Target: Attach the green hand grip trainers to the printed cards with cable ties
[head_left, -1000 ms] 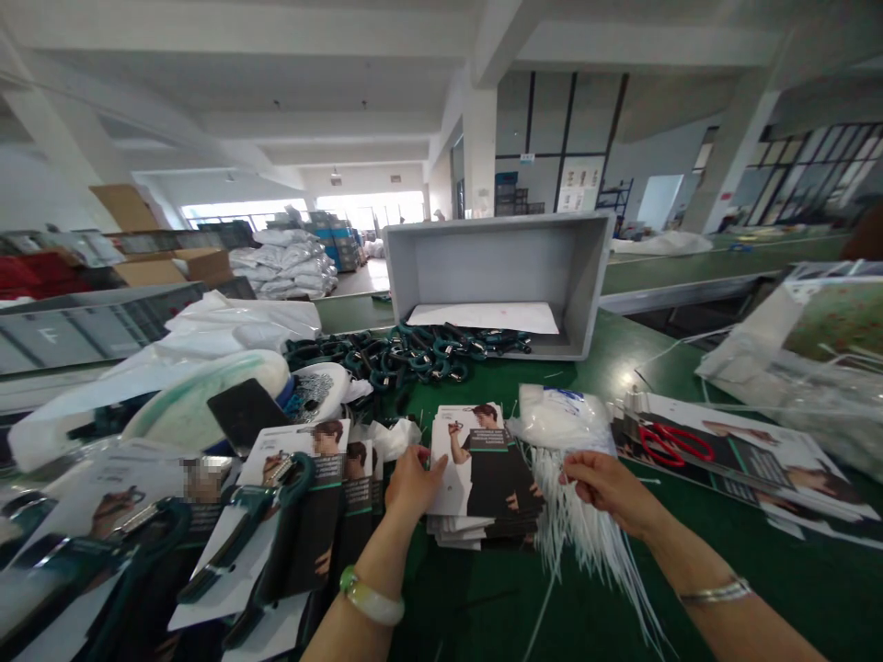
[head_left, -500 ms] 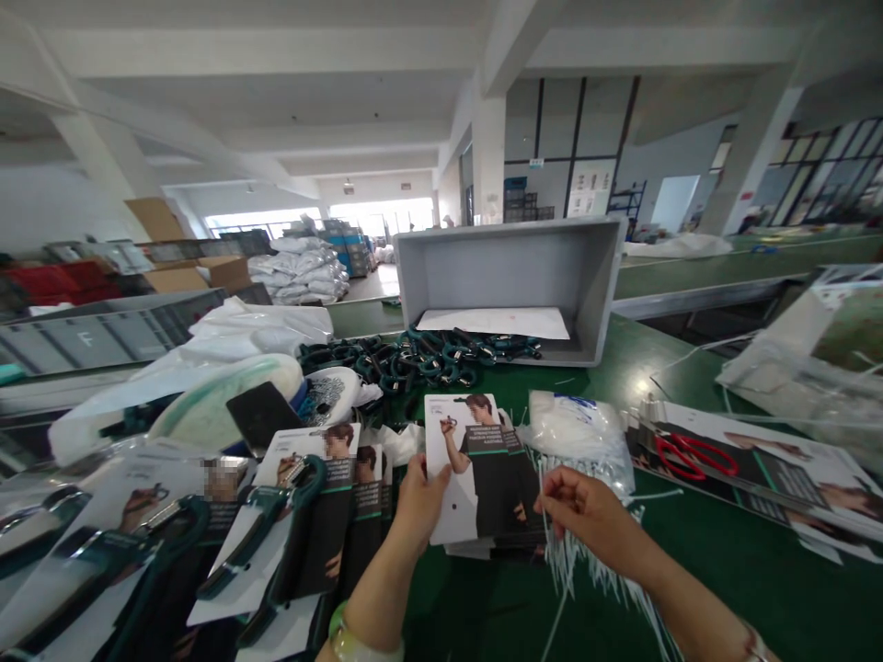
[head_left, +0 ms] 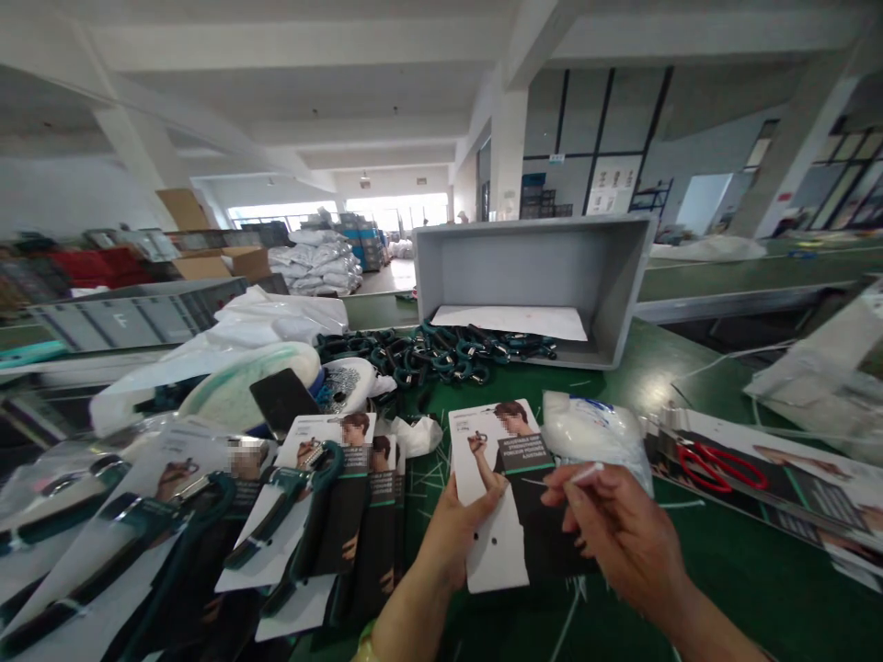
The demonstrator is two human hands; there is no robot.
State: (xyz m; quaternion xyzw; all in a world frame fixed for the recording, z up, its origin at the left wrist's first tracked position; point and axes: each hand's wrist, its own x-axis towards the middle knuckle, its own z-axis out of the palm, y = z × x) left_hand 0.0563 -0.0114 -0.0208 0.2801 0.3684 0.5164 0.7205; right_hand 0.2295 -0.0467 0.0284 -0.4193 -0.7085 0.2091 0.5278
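Observation:
My left hand (head_left: 448, 538) grips a printed backing card (head_left: 493, 556) by its left edge, thumb on the front. The card is white and black, with a person's picture and small punched holes. My right hand (head_left: 624, 538) is pinched on a thin white cable tie (head_left: 588, 474) in front of the card's right half; its thin end points left toward the card. To the left, hand grip strengthener (head_left: 286, 515) with dark green handles lies tied on a similar card, beside others like it. Behind my right hand is a clear bag of white cable ties (head_left: 593, 428).
A grey crate (head_left: 531, 267) lies on its side at the back, with a heap of dark green grips (head_left: 441, 354) before it. Red-handled scissors (head_left: 721, 466) rest on cards at right. A white bowl of small metal parts (head_left: 345, 382) and a black phone-like slab (head_left: 282, 405) stand left.
My right hand has lifted from the bundle of cable ties, bringing one up before the card. My left hand has drawn the card off the stack toward me. The view has turned slightly left.

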